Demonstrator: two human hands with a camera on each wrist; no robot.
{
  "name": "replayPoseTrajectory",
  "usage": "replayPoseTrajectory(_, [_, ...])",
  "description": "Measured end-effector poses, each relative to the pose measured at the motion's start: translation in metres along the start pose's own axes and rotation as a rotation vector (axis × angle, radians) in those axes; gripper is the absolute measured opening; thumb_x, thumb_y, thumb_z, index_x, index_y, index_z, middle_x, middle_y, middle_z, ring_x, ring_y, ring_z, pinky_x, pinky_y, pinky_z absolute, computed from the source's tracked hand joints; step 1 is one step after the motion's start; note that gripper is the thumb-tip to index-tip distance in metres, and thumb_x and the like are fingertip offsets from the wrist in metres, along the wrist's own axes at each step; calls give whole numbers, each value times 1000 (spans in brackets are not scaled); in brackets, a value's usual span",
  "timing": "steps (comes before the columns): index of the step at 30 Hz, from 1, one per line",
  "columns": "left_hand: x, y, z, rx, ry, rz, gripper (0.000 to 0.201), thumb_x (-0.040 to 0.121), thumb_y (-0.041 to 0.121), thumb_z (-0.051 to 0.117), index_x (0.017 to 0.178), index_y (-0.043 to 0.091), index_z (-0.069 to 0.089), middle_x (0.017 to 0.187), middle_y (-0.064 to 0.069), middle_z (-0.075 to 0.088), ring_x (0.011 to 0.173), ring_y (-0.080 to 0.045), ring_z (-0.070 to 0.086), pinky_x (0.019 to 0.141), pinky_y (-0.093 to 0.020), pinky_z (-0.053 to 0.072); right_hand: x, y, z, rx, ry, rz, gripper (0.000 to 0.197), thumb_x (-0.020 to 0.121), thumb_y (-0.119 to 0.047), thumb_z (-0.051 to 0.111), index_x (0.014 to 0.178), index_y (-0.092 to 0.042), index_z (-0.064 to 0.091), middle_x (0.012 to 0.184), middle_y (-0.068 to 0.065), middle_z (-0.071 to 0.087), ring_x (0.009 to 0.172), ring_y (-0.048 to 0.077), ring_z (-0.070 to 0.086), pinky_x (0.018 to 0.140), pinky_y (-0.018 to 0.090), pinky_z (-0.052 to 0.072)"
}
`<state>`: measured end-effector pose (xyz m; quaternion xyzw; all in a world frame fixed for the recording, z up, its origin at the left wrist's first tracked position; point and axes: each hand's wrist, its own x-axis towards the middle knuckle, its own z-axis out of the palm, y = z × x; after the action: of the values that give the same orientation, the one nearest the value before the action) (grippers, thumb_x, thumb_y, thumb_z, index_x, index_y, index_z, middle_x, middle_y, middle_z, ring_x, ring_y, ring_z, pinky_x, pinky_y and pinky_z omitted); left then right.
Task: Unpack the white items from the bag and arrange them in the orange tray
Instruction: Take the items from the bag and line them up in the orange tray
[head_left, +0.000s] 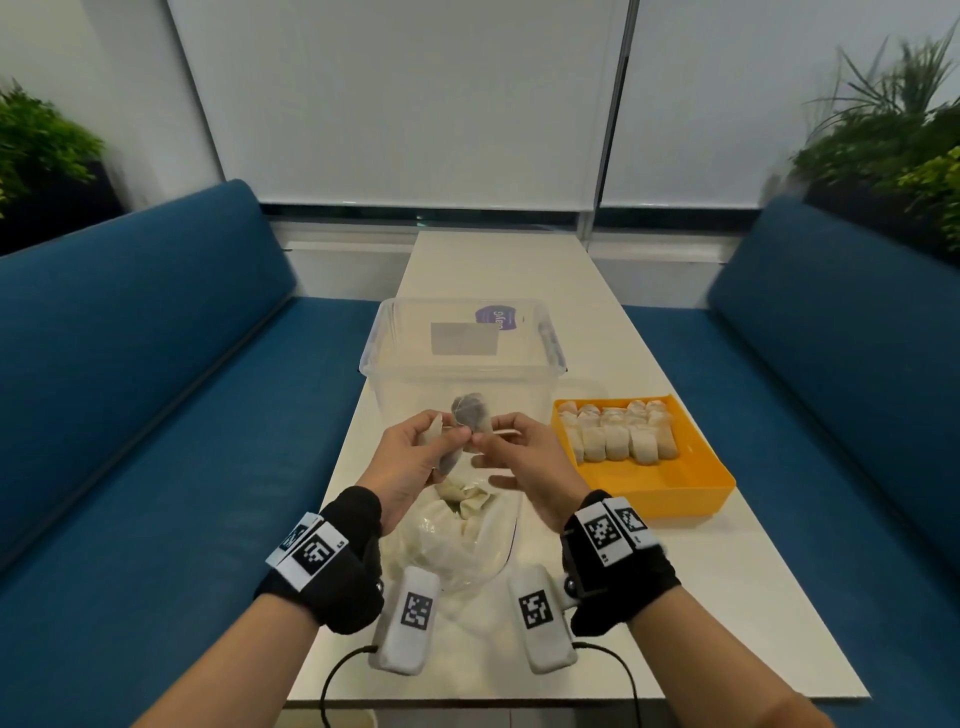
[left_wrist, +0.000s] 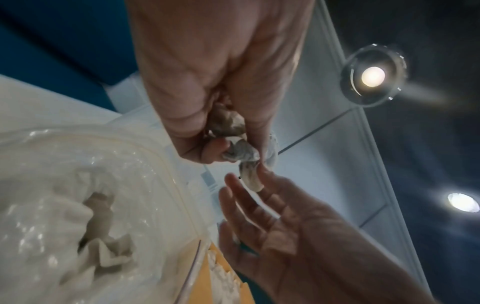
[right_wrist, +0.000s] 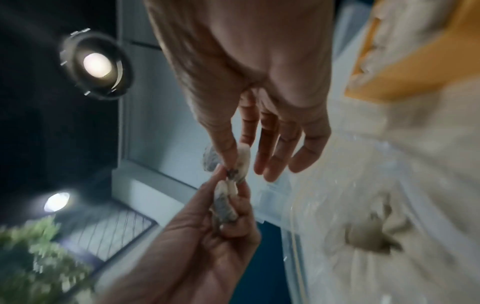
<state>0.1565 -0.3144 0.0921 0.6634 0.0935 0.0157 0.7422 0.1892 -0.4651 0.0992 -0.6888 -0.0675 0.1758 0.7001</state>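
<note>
I have both hands raised over the crumpled clear plastic bag (head_left: 457, 535) that lies on the long white table (head_left: 675, 597), and between them are small white paper sachets with dark filling, tea-bag-like pouches. My left hand (head_left: 415, 457) is curled round a little bunch of these white sachets (head_left: 447, 452), fingers closed on them, while my right hand (head_left: 519, 452) pinches one sachet (right_wrist: 242, 162) between thumb and forefinger, the other three fingers spread loose and straight. In the right wrist view the pinched sachet touches the bunch at a dark knot, so I judge the step in hand is teasing one sachet free; whether strings tangle them I cannot tell. To do it well I would hold the left grip steady, pull gently sideways with the right instead of yanking, and keep the thin paper from tearing, then carry the freed piece right to the orange plastic tray (head_left: 691, 483), where neat rows of white sachets (head_left: 618, 431) fill the far half and the near half is bare. More sachets (head_left: 467, 499) lie in the bag's mouth, so the task looks well along but unfinished. Behind the hands stands a clear plastic tub (head_left: 462, 353) with a round purple sticker (head_left: 498, 317); its white lettering reads reversed and I cannot make it out. A grey rectangular label (head_left: 464, 338) beside it shows no legible text.
</note>
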Motion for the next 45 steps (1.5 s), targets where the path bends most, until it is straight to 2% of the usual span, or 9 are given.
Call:
replayPoseTrajectory(4, [4, 7, -1, 298, 2, 156, 7, 91, 12, 65, 93, 6, 65, 67, -5, 61, 55, -11, 49, 53, -19, 41, 9, -17, -12, -383, 84, -276, 24, 82, -29, 70, 105, -23, 65, 99, -3, 67, 90, 8, 62, 75, 23, 51])
replayPoseTrajectory(8, [4, 12, 3, 371, -9, 203, 5, 89, 10, 66, 93, 11, 67, 78, -8, 67, 63, -14, 57, 58, -22, 47, 13, -34, -20, -508, 65, -418, 10, 82, -16, 70, 91, -11, 73, 84, 0, 72, 71, 5, 62, 71, 23, 52])
replayPoseTrajectory(13, [5, 16, 11, 254, -47, 152, 16, 85, 13, 72, 98, 4, 68, 71, -5, 59, 59, -10, 51, 52, -16, 43, 14, -50, -34, -461, 27, -410, 14, 84, -10, 68, 96, -3, 71, 75, 1, 69, 59, 2, 62, 55, 8, 44])
replayPoseTrajectory(17, [10, 17, 20, 230, -55, 137, 17, 87, 13, 69, 95, -2, 66, 69, -8, 55, 56, -11, 47, 52, -18, 39, 15, -62, -49, -601, 43, -427, 16, 86, -21, 66, 99, -15, 72, 82, -3, 71, 68, 8, 65, 61, 8, 47])
replayPoseTrajectory(20, [13, 20, 32, 253, -67, 161, 11, 88, 11, 68, 90, 1, 66, 65, -6, 54, 50, -6, 45, 50, -16, 38, 15, -72, -61, -717, 29, -454, 17, 87, -27, 65, 101, -20, 72, 86, -10, 69, 72, -2, 61, 64, 5, 44])
replayPoseTrajectory(25, [20, 20, 54, 246, -71, 180, 12, 86, 6, 69, 92, -4, 66, 65, -6, 54, 49, -6, 45, 49, -15, 37, 18, -85, -81, -817, -4, -485, 11, 84, -18, 68, 92, -13, 75, 89, -1, 73, 86, 9, 65, 82, 20, 51])
replayPoseTrajectory(32, [38, 21, 95, 247, -70, 148, 4, 84, 7, 71, 85, 6, 67, 65, 1, 57, 56, -7, 49, 50, -13, 40, 25, -100, -123, -928, -41, -462, 15, 87, -18, 66, 100, -13, 73, 84, -1, 70, 73, 4, 60, 75, 19, 48])
replayPoseTrajectory(35, [46, 18, 115, 235, -79, 137, 5, 84, 6, 72, 83, 10, 67, 69, -2, 58, 61, -12, 50, 51, -15, 42, 27, -105, -144, -1019, -70, -457, 15, 87, -18, 65, 98, -11, 73, 94, 1, 70, 84, 10, 59, 77, 17, 47])
replayPoseTrajectory(45, [71, 2, 160, 292, -22, 75, 19, 86, 15, 70, 104, 10, 70, 99, -7, 68, 81, -13, 61, 55, -11, 47, 64, -94, -229, -1188, -27, -360, 15, 89, -13, 61, 99, -8, 70, 95, 1, 66, 83, 10, 55, 64, 7, 38])
